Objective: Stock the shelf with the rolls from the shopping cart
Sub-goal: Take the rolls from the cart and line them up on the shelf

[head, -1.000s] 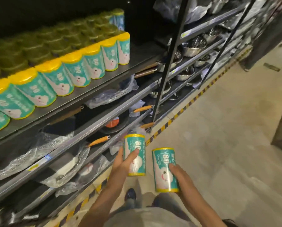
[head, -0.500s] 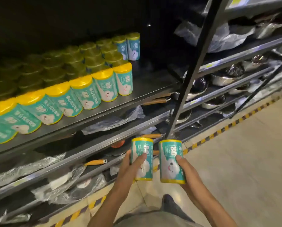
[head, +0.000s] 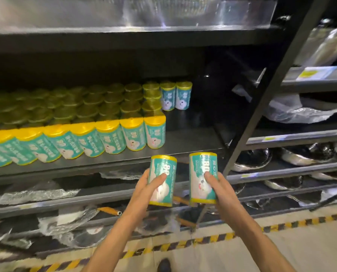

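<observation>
— holding one roll each? where are they?
— yes. left hand (head: pixel 144 188) wraps the left roll (head: pixel 162 180), right hand (head: pixel 220 188) the right roll (head: pixel 202 177), both upright, just near of the shelf (head: pixel 183 140) edge, right of the stocked row (head: pixel 75 142).
— how will they handle?
— probably light, slightly squashy, slick-wrapped; grip mid-body, thumb in front.
</observation>
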